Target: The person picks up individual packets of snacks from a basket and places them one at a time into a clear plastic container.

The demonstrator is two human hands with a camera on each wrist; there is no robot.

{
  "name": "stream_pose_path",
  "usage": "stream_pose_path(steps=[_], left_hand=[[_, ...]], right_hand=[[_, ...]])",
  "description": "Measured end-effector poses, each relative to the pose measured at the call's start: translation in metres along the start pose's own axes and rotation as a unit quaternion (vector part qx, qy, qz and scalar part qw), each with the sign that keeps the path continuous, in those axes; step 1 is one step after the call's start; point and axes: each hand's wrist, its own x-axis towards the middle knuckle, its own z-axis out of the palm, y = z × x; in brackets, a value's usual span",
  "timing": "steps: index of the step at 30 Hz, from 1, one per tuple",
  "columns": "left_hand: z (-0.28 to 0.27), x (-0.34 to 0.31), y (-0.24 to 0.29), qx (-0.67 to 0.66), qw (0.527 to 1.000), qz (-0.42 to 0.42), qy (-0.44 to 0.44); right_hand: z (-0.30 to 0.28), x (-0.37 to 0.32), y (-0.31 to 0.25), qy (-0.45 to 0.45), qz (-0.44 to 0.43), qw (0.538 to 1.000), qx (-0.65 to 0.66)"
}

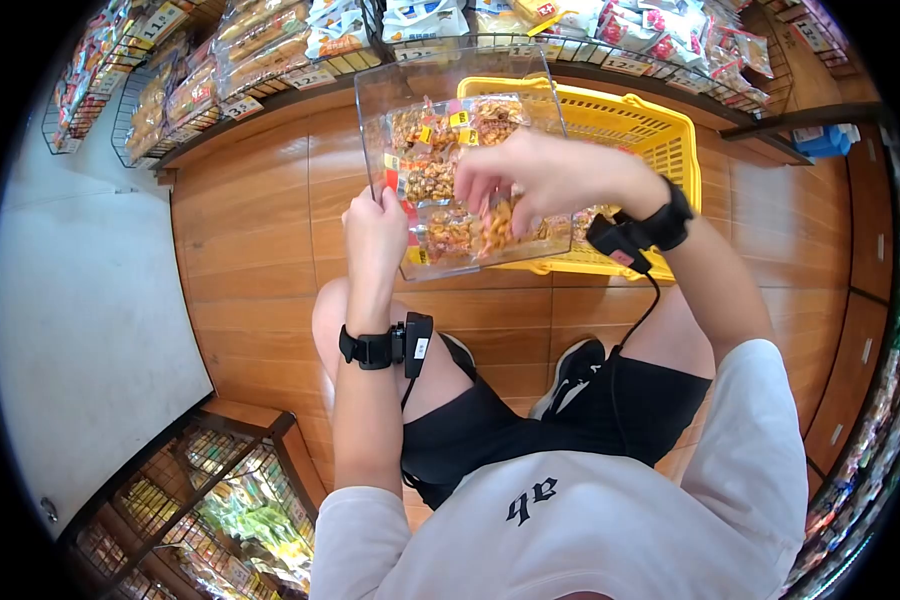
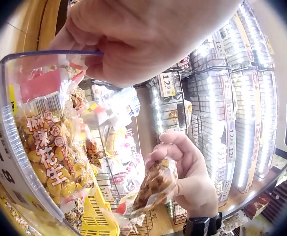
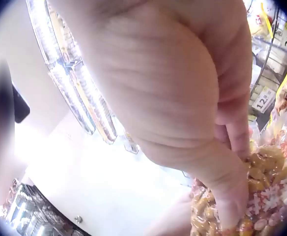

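My left hand (image 1: 375, 235) grips the left wall of a clear plastic bin (image 1: 460, 270), tilted over the floor in front of my knees. Small clear bags of nuts (image 1: 430, 182) with yellow and red labels lie in rows inside it. One bag facing the left wrist view, a spicy peanuts bag (image 2: 52, 152), stands against the wall by a price label. Over the bin's right part, my right hand (image 1: 540, 175) pinches a bag of nuts (image 2: 155, 184) between thumb and fingers. In the right wrist view, the thumb (image 3: 227, 201) lies along the bag's printed front.
A yellow shopping basket (image 1: 685, 150) stands on the wooden floor, partly under the bin, with packets in it. Wire shelves of bagged snacks (image 1: 265, 40) line the far side. A white surface (image 1: 90, 280) stands at left, and another snack rack (image 1: 240, 500) at lower left.
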Motion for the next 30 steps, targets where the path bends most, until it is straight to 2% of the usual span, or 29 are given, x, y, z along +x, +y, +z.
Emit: stream_pose_path(steps=[1, 3, 6, 9, 12, 13, 14, 16, 17, 18, 19, 20, 22, 23, 24, 25, 28, 30], left_hand=[[0.001, 0.001, 0.001, -0.002, 1.000, 0.001, 0.003], [-0.001, 0.000, 0.004, 0.019, 1.000, 0.016, 0.002], [-0.003, -0.002, 0.010, 0.036, 0.999, 0.028, 0.014], [-0.001, -0.003, 0.004, 0.039, 0.999, 0.018, 0.011], [0.000, 0.001, 0.000, 0.022, 1.000, 0.014, -0.005], [0.000, 0.002, -0.003, 0.014, 1.000, 0.010, -0.009], [0.002, 0.005, -0.012, 0.016, 0.999, 0.033, -0.005], [0.004, 0.007, -0.016, 0.027, 0.998, 0.048, 0.001], [0.003, 0.007, -0.016, 0.035, 0.998, 0.056, 0.004], [0.002, 0.007, -0.016, 0.023, 0.999, 0.038, -0.001], [0.002, 0.007, -0.014, 0.012, 1.000, 0.023, -0.008], [0.002, 0.006, -0.011, 0.000, 1.000, 0.010, -0.016], [0.000, 0.003, -0.005, 0.025, 1.000, 0.016, -0.009], [-0.001, 0.002, -0.002, 0.039, 0.999, 0.019, -0.004], [0.000, 0.003, -0.005, 0.027, 1.000, 0.014, -0.006], [0.003, 0.005, -0.013, 0.017, 1.000, 0.008, -0.007], [0.001, 0.002, -0.004, 0.014, 1.000, -0.009, -0.011], [-0.002, 0.001, 0.001, 0.011, 1.000, -0.016, -0.018]], right_hand=[[0.008, 0.003, -0.001, -0.004, -0.001, 0.999, -0.035], [0.023, 0.011, -0.008, 0.010, 0.178, 0.982, -0.064], [0.037, 0.016, 0.019, 0.012, 0.050, 0.967, -0.249], [0.037, 0.008, 0.013, -0.001, 0.151, 0.968, -0.199], [0.006, -0.018, -0.012, 0.081, 0.058, 0.965, -0.241], [-0.008, -0.031, -0.001, 0.196, -0.070, 0.952, -0.225], [-0.024, -0.050, -0.021, 0.240, 0.045, 0.965, -0.092], [-0.051, -0.088, -0.011, 0.375, 0.126, 0.917, -0.059], [-0.060, -0.105, 0.019, 0.408, 0.143, 0.901, -0.041], [-0.062, -0.114, 0.045, 0.415, 0.222, 0.881, -0.049], [-0.060, -0.119, 0.077, 0.395, 0.290, 0.870, -0.061], [-0.051, -0.116, 0.111, 0.330, 0.351, 0.872, -0.085], [-0.023, -0.101, 0.161, 0.143, 0.487, 0.861, -0.032], [0.005, -0.097, 0.194, 0.117, 0.518, 0.847, -0.013], [0.025, -0.090, 0.217, 0.058, 0.533, 0.844, -0.027], [0.049, -0.094, 0.257, 0.045, 0.478, 0.877, -0.011], [0.097, -0.078, 0.322, 0.011, 0.538, 0.836, 0.105], [0.103, -0.062, 0.317, 0.026, 0.544, 0.839, 0.026]])
